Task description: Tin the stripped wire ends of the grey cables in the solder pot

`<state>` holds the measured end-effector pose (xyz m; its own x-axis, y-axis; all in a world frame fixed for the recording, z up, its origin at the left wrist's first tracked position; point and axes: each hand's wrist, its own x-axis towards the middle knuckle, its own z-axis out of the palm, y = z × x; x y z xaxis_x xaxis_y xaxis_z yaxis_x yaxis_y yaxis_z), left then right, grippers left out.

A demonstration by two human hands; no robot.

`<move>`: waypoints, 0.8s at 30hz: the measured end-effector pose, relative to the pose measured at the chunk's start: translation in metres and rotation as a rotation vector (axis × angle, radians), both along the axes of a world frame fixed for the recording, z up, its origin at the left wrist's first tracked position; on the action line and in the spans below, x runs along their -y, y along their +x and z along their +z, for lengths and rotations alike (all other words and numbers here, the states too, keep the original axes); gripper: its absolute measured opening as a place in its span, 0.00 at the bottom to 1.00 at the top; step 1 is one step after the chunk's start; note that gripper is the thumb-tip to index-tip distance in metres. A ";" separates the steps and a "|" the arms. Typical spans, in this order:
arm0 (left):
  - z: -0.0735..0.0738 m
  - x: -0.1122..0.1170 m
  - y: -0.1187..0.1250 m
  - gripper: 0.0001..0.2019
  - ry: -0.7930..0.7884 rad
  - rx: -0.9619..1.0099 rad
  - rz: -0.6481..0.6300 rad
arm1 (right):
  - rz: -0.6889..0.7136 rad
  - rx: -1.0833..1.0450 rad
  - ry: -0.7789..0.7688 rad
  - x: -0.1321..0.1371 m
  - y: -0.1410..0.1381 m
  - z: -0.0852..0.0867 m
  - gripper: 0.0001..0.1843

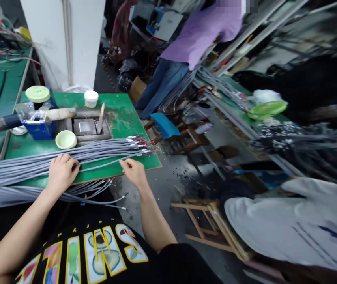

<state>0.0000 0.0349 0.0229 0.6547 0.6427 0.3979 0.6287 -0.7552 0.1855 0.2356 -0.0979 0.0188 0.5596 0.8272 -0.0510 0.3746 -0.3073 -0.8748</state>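
Observation:
A bundle of grey cables [103,151] lies across the green table, with red wire ends and white tips at its right end. My left hand [62,172] is closed on the near side of this bundle, fingers curled over a cable. My right hand [133,172] pinches a single grey cable [102,165] near its stripped end, just past the table's front edge. Below the edge, a second bundle of grey cables [32,196] runs under my left forearm, its ends hanging over my lap.
On the green table [121,112] stand a soldering pot [85,128] with a flat stick, a blue box [40,128], a pale green cup [66,139] and a white jar [91,98]. A wooden stool [206,225] and a seated person in grey [293,221] are at right. A person in purple [198,31] stands beyond.

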 end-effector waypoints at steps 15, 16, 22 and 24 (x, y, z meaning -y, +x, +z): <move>0.015 0.012 -0.018 0.03 -0.011 0.429 -0.174 | 0.114 -1.147 0.487 -0.043 -0.030 0.015 0.14; 0.013 0.013 -0.019 0.02 -0.012 0.421 -0.192 | 0.019 -1.136 0.536 -0.044 -0.024 0.017 0.12; -0.007 0.012 -0.013 0.10 -0.033 0.225 -0.307 | -0.330 -0.831 0.743 -0.034 0.007 0.029 0.13; -0.013 0.010 -0.009 0.11 -0.012 0.185 -0.315 | -0.357 -0.704 0.779 -0.027 0.010 0.032 0.16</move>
